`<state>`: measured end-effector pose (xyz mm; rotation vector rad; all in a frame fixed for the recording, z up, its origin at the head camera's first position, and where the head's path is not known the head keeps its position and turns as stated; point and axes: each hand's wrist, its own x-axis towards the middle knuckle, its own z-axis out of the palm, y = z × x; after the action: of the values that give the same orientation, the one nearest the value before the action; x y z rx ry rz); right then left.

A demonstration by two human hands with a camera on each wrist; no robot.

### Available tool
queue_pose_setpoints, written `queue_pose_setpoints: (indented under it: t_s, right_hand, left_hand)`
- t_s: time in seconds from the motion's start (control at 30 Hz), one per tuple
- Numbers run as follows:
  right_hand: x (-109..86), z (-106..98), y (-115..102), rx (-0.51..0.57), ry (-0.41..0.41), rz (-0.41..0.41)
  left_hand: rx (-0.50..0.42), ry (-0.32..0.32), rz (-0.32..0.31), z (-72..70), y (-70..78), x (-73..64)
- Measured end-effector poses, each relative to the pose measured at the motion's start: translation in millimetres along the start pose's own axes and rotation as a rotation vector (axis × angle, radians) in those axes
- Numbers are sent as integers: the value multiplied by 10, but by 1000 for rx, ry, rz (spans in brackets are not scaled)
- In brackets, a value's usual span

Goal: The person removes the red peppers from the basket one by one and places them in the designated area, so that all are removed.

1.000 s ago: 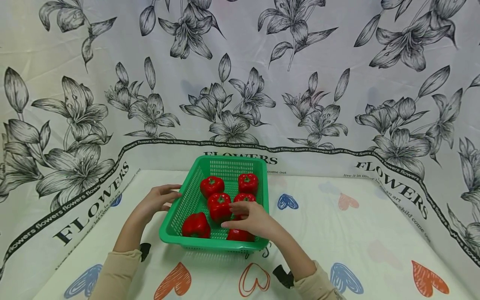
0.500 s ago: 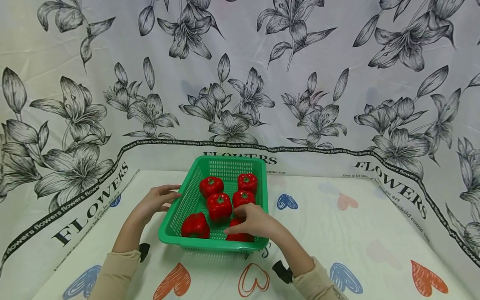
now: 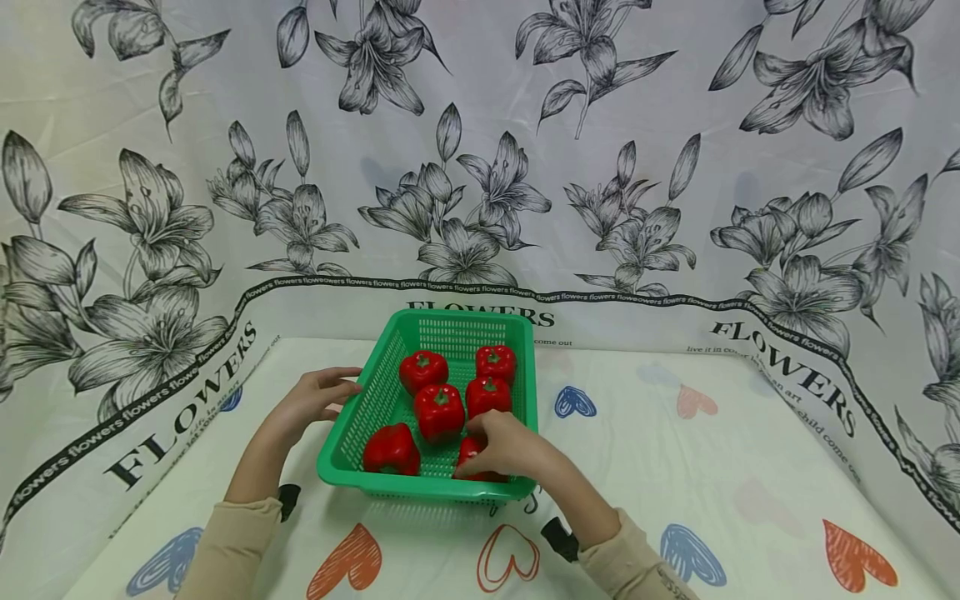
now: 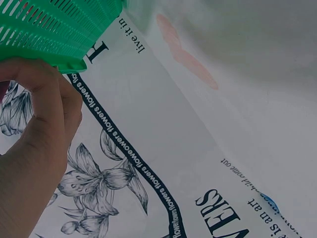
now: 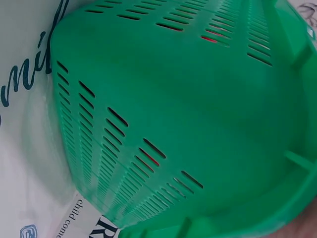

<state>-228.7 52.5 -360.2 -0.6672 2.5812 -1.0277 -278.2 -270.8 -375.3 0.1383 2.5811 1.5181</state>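
A green slotted plastic basket (image 3: 339,478) holds several red bell peppers. My left hand (image 3: 315,403) is at its left side, fingertips touching the rim and thumb slightly apart from it; in the left wrist view that hand (image 4: 47,109) is bent beside the basket (image 4: 74,39). Inside the near right corner, my right hand (image 3: 510,446) grips a bell pepper (image 3: 469,450) between thumb and fingers, covering part of it. Another pepper (image 3: 489,395) sits just behind that hand. To its left are two more, a middle pepper (image 3: 438,412) and a near left pepper (image 3: 392,450).
Two further peppers, a far left pepper (image 3: 423,371) and a far right pepper (image 3: 496,363), lie toward the basket's back. A white cloth with printed hearts (image 3: 697,402) covers the table. A flower-printed curtain (image 3: 465,183) hangs behind. The right wrist view mostly shows the basket's outside wall (image 5: 173,89).
My right hand has moved down and toward me, from over the middle right pepper to the near right one, and now grips it. My left hand and the basket stay in place.
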Motion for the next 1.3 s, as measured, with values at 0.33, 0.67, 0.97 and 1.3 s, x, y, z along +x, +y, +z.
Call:
queue_pose_setpoints:
  t_s: [0.33, 0.67, 0.97, 1.3]
  right_hand:
    - [11, 43, 15, -50, 17, -21]
    - [19, 62, 16, -32, 28, -5]
    - [8, 71, -3, -56, 34, 11]
    - [-2, 64, -10, -56, 21, -13]
  left_hand:
    - [-2, -2, 11, -3, 3, -9]
    - [2, -4, 18, -5, 5, -13]
    - [8, 4, 8, -1, 1, -4]
    - [4, 7, 1, 1, -2, 1]
